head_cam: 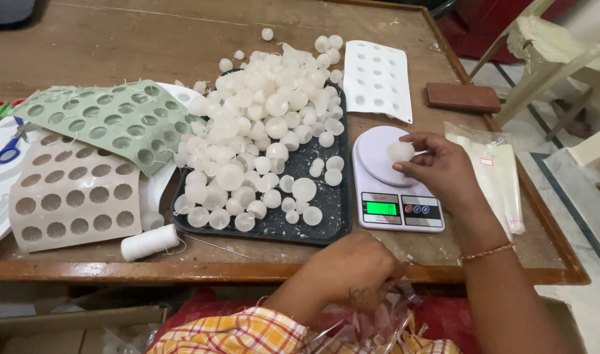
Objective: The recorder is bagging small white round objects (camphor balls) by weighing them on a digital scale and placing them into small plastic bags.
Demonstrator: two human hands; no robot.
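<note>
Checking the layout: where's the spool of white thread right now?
In the head view the spool of white thread lies on its side near the table's front edge, left of centre, just below the beige mould sheet and left of the black tray's near corner.

White wax ball (400,151), pinched over scale (378,172), prob. round

The table (182,46) is brown wood, worn and dull, flecked with white crumbs. The tray (326,219) looks like black plastic with a matt face. The pale balls (261,124) heaped on it look waxy and smooth, some faintly see-through, as does the ball (400,151) in the right hand (441,172). The scale (395,196) is glossy white plastic. The moulds (116,121) seem soft, matt rubber. The bags (496,174) are clear, shiny plastic film. The spool (149,242) carries white thread.
</note>
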